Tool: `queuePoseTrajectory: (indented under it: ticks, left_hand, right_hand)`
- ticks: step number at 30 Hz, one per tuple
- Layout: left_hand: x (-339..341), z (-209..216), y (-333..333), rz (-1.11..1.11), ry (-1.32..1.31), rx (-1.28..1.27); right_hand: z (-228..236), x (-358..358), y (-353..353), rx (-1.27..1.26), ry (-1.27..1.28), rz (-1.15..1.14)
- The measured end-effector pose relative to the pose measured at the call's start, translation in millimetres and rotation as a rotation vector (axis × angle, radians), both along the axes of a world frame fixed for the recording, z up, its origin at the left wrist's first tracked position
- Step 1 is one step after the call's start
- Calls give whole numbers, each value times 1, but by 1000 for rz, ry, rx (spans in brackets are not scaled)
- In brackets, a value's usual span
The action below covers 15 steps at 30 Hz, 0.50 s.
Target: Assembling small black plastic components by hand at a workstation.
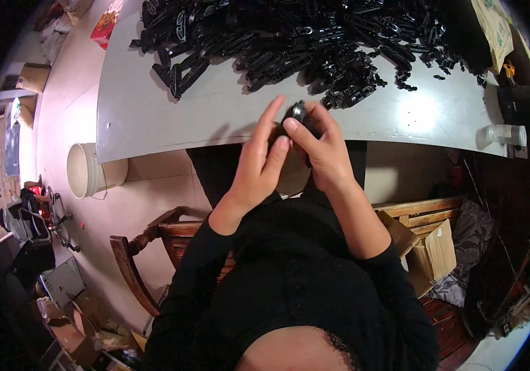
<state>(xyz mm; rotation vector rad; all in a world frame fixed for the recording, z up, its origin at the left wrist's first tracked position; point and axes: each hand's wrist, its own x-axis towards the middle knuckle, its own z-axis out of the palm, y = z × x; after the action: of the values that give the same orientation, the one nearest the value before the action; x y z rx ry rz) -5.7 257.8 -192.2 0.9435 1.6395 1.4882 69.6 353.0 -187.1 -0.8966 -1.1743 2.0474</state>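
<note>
Both hands meet just above the table's near edge around a small black plastic part (296,112) with a shiny rounded top. My right hand (325,148) is closed on it, thumb across its front and bent fingers behind. The thumb of my left hand (257,162) presses toward the dark lower portion, while its index finger points up, slightly blurred. My fingers hide much of the part. Beyond them, a big heap of black plastic parts (290,59) covers the far side of the table, some long and narrow, others small and clustered.
The grey table (147,123) ends just in front of me. A clear plastic cup (505,134) lies at its right end. A pale bucket (81,171) stands on the floor at left. A wooden armchair (130,266) is around me, with an open cardboard box (432,253) on my right.
</note>
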Motion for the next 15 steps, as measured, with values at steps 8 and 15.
queuePoseTrajectory:
  ticks: [8, 15]
  left_hand:
    - [7, -24, -19, -218, -30, -157]
    - [-53, -30, 14, 215, 791, -94]
  right_hand:
    - [-34, 43, 1, 41, -143, 396]
    - [-35, 44, 27, 840, -430, 227]
